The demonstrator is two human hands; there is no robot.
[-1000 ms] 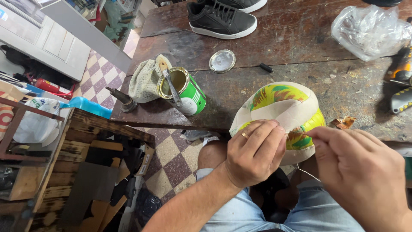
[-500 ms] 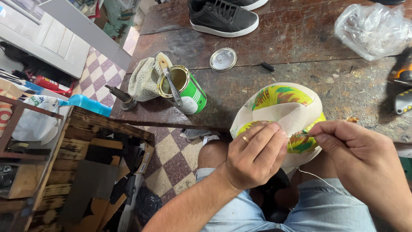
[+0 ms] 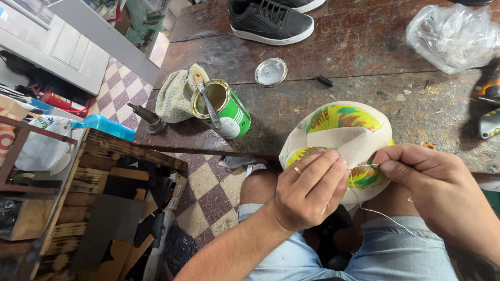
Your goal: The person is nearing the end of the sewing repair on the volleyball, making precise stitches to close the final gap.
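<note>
A deflated white, green and yellow ball (image 3: 338, 140) rests on the person's lap against the tabletop (image 3: 364, 67) edge; the left hand (image 3: 307, 190), grip closed, steadies its seam; at three o'clock the right hand (image 3: 442, 192) pinches a needle (image 3: 367, 165) trailing white thread (image 3: 396, 224).

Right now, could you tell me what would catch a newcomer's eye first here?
A deflated white, green and yellow ball at the table's near edge, gripped by the left hand while the right hand pinches a needle. Further left stands an open green can; a black shoe rests at the far side.
</note>
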